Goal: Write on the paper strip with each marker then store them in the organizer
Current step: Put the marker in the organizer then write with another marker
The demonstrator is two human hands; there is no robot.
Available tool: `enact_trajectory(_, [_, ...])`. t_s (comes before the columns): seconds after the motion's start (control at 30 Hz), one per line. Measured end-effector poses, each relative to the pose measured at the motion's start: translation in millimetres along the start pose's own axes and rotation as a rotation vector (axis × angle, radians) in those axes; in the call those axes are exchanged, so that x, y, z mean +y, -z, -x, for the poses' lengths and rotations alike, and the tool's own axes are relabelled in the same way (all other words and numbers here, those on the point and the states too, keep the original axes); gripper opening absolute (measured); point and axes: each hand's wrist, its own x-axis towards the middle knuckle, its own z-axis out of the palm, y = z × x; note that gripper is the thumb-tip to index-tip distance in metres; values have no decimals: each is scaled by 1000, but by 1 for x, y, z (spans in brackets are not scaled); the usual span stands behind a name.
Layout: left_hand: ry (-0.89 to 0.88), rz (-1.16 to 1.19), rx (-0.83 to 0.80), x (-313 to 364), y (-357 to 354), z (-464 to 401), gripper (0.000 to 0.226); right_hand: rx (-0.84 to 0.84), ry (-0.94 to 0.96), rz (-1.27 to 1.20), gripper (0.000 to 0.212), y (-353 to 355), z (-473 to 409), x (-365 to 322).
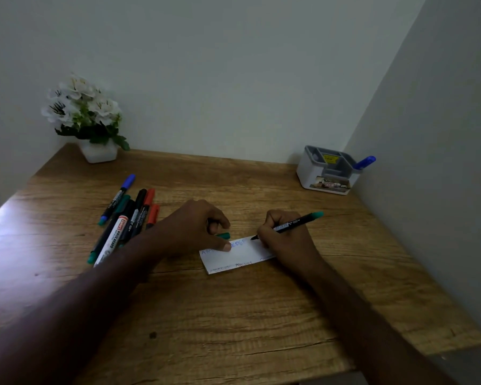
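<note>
A: What is held by the right hand (285, 240), starting at the fingertips?

B: A green marker (292, 224) is pinched close to its nib, the fingers curled tightly round the black barrel. The tip is set on the far edge of the paper strip (239, 255), and the green end is pointed away to the right. A grip that low is probably chosen for control over small letters.

A: And the left hand (195, 229)?

B: The strip is pressed flat by the thumb near its left end, presumably so that it is not dragged along by the nib. The other fingers are curled, and a green cap (225, 235) is seen just beside them; whether it is gripped or merely lying there cannot be told.

A: What is already written?

B: Faint words in several colours are seen on the strip, too small to be read with certainty.

A: Where are the other markers?

B: A loose cluster of markers (125, 218), blue, green, black, red and one whiteboard marker, is laid on the wooden desk (233, 315) just left of the left forearm, within easy reach. One blue marker (365, 162) is stood in the organizer (328, 170) at the far right corner, well apart from the strip.

A: So the task is judged early?

B: Yes; most markers are not yet stored. A potted white flower (86, 115) is stood at the far left.
</note>
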Motion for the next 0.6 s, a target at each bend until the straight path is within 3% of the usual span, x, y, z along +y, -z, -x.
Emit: enact_trajectory(0.6, [20,16,-9,3,0,1,49,17,30,61,34,-4,-2,1])
